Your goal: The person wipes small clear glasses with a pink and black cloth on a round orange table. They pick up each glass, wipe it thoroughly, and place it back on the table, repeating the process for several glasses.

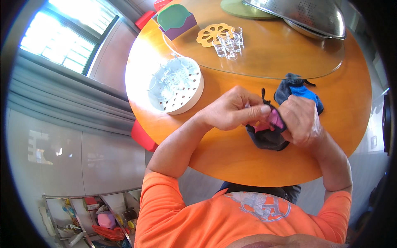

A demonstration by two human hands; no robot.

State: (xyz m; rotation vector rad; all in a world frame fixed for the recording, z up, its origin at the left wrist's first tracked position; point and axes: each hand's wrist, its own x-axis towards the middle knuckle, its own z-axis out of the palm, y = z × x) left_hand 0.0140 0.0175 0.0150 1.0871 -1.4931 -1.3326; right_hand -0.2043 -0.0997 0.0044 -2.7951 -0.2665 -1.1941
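My left hand (232, 111) is closed around a small piece of clear glassware (247, 105), mostly hidden by the fingers. Its thumb presses against a pink and dark grey cloth (269, 139) with a black hanging loop. My right hand (300, 120) grips the same cloth from the other side, and its lower part droops over the wooden table. Just beyond the right hand lies a blue and dark grey cloth (299, 90). To the left, a white perforated basin (187, 104) holds several clear glasses (176, 79).
Several small glasses (229, 43) stand on the glass turntable (279, 62), by a yellow flower-shaped trivet (206, 35). Behind are a purple holder (180, 28) with a green board (173, 17) and a metal colander (304, 15). A red stool (143, 136) sits beside the table (248, 167).
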